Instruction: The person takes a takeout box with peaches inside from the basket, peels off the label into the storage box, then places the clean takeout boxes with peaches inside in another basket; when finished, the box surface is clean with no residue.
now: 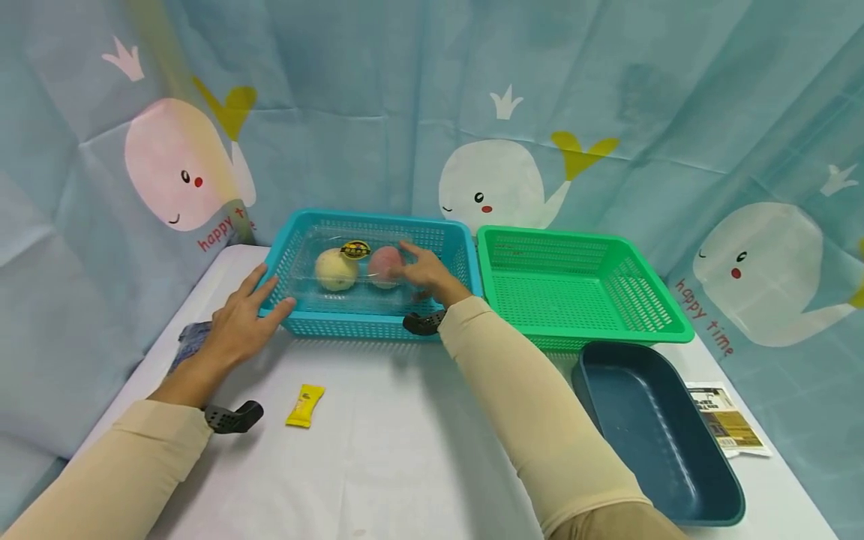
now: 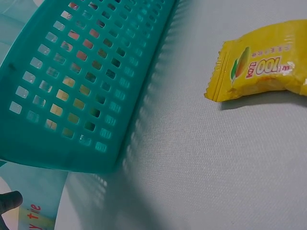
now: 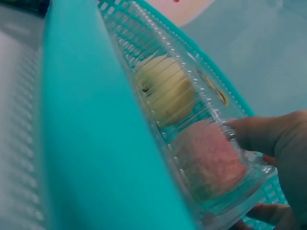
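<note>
A clear plastic clamshell box lies inside the blue basket. Within it sit a pale yellow round fruit and a pinkish-red, peach-like fruit; a black and gold label is on its lid. My right hand grips the box's right end, thumb over the lid edge and fingers low at the end in the right wrist view. At the basket's front left corner, my left hand rests on the rim with fingers spread. The left wrist view shows the basket's slotted wall, but not the left fingers.
A green basket stands right of the blue one. In front of it is a dark blue tub, with a brown and white packet alongside. A yellow candy packet lies before the blue basket. Dark blue cloth is behind my left wrist.
</note>
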Motion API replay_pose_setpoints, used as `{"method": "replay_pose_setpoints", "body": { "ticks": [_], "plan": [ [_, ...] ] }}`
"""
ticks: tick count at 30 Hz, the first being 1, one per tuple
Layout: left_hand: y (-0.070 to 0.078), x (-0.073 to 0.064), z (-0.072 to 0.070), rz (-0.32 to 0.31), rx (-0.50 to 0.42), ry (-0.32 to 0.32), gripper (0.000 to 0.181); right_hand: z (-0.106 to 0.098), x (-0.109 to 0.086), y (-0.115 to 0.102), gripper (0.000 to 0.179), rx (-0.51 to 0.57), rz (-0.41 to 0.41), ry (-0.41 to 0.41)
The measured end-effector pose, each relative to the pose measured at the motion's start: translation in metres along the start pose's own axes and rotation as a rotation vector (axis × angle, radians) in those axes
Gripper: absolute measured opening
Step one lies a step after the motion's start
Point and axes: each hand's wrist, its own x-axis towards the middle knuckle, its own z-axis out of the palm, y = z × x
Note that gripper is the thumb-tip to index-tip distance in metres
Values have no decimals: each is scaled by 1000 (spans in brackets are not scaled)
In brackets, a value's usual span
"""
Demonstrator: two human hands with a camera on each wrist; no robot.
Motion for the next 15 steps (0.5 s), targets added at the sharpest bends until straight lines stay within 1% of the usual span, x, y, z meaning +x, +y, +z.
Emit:
{"method": "replay_pose_setpoints", "body": {
  "ticks": [5,12,15],
  "plan": [
    [0,-1,1,-5,1,-3,73,0,-3,0,71,96,-27,37],
    [1,0,2,-2,-3,-3,73,-7,-9,-1,66,229,-155,82],
    [1,0,2,-3,-2,3,73,-9,-12,-2,64,296,-181,105]
  ]
}}
